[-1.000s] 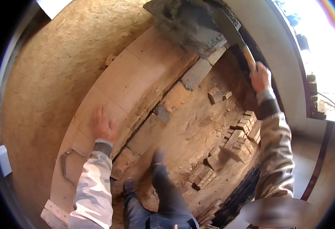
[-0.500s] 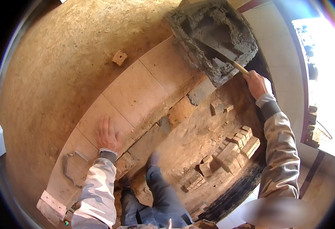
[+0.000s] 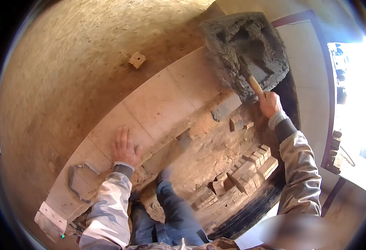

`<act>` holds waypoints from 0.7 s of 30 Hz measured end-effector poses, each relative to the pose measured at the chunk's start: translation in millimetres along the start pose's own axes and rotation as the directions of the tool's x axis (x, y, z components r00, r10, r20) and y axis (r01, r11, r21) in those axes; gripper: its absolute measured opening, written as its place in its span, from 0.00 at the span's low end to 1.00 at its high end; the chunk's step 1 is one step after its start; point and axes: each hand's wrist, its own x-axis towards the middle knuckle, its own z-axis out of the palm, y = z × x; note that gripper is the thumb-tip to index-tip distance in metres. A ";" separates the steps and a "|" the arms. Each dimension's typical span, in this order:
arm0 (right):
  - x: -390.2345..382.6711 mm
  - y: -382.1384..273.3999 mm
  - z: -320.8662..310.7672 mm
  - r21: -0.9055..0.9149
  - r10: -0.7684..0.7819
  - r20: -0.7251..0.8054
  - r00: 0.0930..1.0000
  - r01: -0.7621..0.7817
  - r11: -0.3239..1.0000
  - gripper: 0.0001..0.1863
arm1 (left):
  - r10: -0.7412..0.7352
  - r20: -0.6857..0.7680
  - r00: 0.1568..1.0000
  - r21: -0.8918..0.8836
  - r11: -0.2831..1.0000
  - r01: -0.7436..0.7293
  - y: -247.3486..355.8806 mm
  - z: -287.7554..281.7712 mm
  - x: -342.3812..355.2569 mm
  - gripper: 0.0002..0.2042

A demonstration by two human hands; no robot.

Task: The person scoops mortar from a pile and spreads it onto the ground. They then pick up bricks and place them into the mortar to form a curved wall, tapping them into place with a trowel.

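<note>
While the person leans over the curved brick ledge, the following risks apply, listed left to right.

Metal bracket (image 3: 79,180): lies loose on the ledge near the left forearm; a sliding sleeve could knock it off.

Left hand (image 3: 124,146): open, fingers spread, palm flat on the pale slabs (image 3: 160,100), holding nothing. It appears to bear body weight; an unset slab could shift under it.

Loose bricks (image 3: 249,171): stacked in the pit beside the knees (image 3: 172,200); a shifted leg could topple them.

Right hand (image 3: 270,104): closed around the wooden handle of the trowel (image 3: 249,79), blade buried in the mortar.

Mortar tub (image 3: 245,54): sits at the ledge's far right end. A hard pull could tip it or spill mortar into the pit.
</note>
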 end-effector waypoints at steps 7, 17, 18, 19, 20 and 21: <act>26.3 -32.2 -6.5 0.323 0.213 0.250 0.945 -0.289 0.901 0.23 | 0.022 -0.016 1.000 -0.022 1.000 -0.022 -1.1 -11.2 4.4 0.34; 2.3 1.5 -25.6 0.717 0.144 0.150 0.978 -0.208 0.665 0.26 | 0.032 -0.057 0.998 -0.061 0.998 -0.035 6.5 -7.7 1.7 0.35; -15.0 -20.5 -30.5 0.747 0.152 0.175 0.973 -0.231 0.623 0.25 | 0.022 -0.052 0.998 -0.060 0.998 -0.025 3.3 -8.6 -1.9 0.35; -34.1 -32.6 -28.9 0.761 0.160 0.164 0.973 -0.229 0.607 0.25 | 0.018 -0.057 0.998 -0.054 0.998 -0.021 0.4 -9.4 -5.4 0.35; -55.2 -42.3 -26.0 0.774 0.171 0.154 0.973 -0.226 0.592 0.25 | 0.014 -0.062 0.998 -0.049 0.999 -0.017 -2.0 -6.9 -7.2 0.35; -79.9 -52.1 -25.3 0.779 0.185 0.145 0.972 -0.228 0.585 0.24 | 0.008 -0.064 0.998 -0.056 0.998 -0.012 -2.3 -2.0 -8.7 0.35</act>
